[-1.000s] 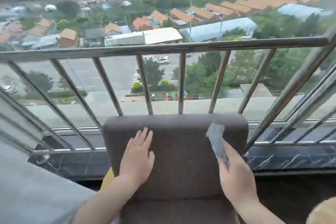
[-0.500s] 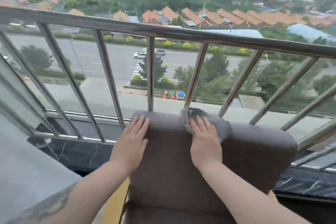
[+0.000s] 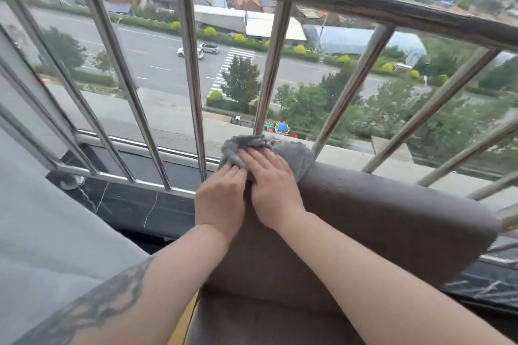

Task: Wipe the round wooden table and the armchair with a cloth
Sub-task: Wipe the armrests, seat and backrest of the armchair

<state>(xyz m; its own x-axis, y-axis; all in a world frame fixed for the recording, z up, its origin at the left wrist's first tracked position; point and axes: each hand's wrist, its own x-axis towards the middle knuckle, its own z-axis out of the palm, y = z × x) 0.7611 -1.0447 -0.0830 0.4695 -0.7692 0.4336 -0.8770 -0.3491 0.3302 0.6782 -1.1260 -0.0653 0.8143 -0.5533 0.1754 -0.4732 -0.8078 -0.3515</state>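
Note:
The brown-grey fabric armchair (image 3: 378,227) fills the lower middle, its backrest top running from the centre down to the right. A grey cloth (image 3: 288,151) lies bunched over the backrest's top left corner. My right hand (image 3: 270,185) presses flat on the cloth with straight fingers. My left hand (image 3: 221,196) rests flat on the backrest's left corner right beside it, fingertips touching the cloth's edge. The round wooden table is out of view.
A steel railing (image 3: 336,5) with slanted bars stands just behind the chair, with a street far below. A dark marble sill (image 3: 126,204) runs under it. A grey curtain (image 3: 42,232) hangs at the left. A yellow strip (image 3: 185,319) shows beside the seat.
My right hand brought the cloth up onto the backrest top, then slid it left to the corner. My left hand shifted to that corner too. The view turned closer.

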